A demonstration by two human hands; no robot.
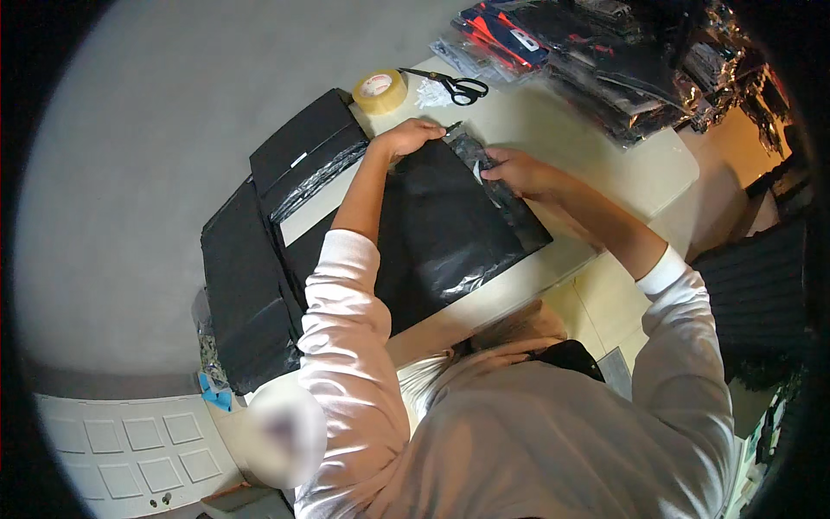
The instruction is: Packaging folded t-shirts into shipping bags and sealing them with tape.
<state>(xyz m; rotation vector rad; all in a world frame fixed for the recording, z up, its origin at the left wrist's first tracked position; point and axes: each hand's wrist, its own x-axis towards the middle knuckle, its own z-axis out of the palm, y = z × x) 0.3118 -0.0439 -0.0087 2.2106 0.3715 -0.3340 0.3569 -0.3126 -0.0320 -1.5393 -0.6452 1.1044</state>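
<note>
A flat package in black plastic [447,220] lies before me on a cream tabletop. Along its far right side runs a shinier, partly see-through strip [502,188] of plastic. My left hand [408,138] grips the package's far corner with thumb and fingers. Just past those fingertips shows a small dark pointed thing [453,128], too small to name. On the strip, my right hand [519,172] pinches the plastic beside a small white piece [478,172]. Part of the package is covered by my left forearm.
Beyond my left hand sit a roll of clear tape [380,92] and black-handled scissors [462,89] over small white scraps [433,95]. More black packages [249,279] are at the left. Plastic-bagged items [603,65] pile up at the far right, near the table's rounded corner [687,165].
</note>
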